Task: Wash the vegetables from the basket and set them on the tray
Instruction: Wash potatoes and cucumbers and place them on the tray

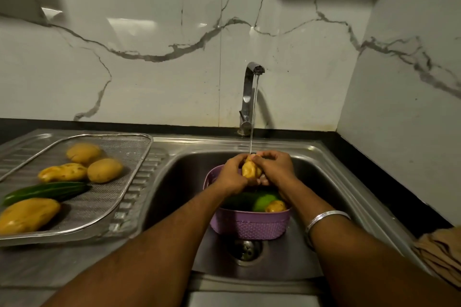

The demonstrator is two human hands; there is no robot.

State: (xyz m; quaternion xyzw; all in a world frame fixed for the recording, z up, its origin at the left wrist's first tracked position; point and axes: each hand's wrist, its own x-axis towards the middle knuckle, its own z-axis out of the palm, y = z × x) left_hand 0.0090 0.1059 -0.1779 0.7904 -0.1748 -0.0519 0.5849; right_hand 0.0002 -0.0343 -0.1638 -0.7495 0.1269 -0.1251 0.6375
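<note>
Both hands hold one yellow potato (250, 169) under the running water over the sink. My left hand (232, 174) grips its left side and my right hand (275, 167) curls round its right side. Below them a purple basket (249, 224) stands in the sink basin, holding a dark green cucumber (238, 200), a light green vegetable (264, 200) and a small potato (275, 206). On the left, the steel mesh tray (129, 182) carries several potatoes (104, 170) and a cucumber (47, 192).
The chrome tap (249, 97) at the back of the sink runs a thin stream. The drain (247, 249) lies in front of the basket. A folded brown cloth (441, 254) rests on the counter at the right. A marble wall rises behind and to the right.
</note>
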